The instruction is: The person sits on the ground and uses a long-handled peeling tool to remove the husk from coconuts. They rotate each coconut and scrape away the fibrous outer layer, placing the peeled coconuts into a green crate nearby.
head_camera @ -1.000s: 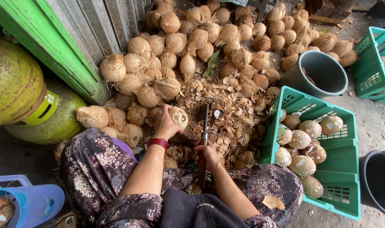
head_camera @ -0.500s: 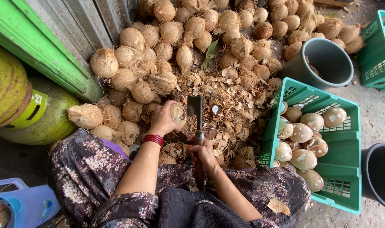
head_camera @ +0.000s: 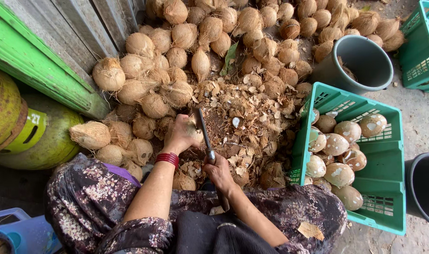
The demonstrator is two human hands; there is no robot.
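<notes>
My left hand (head_camera: 180, 135) grips a brown husked coconut (head_camera: 194, 134) over a heap of shell chips (head_camera: 242, 122). A red bangle (head_camera: 167, 159) circles that wrist. My right hand (head_camera: 218, 170) is closed on the handle of a cleaver (head_camera: 202, 131), whose dark blade rests against the coconut's right side. Both forearms reach out from my lap, which is covered in dark flowered cloth.
A big pile of fibrous coconuts (head_camera: 200, 42) fills the far ground. A green crate (head_camera: 351, 146) at right holds several peeled coconuts. A grey bucket (head_camera: 360, 63), a second green crate (head_camera: 421, 51), a dark bucket (head_camera: 424, 186), green gas cylinders (head_camera: 16, 127) and a blue jug (head_camera: 21, 230) surround me.
The cleaver has swung down and now meets the coconut in my left hand. My view has shifted slightly nearer to the pile.
</notes>
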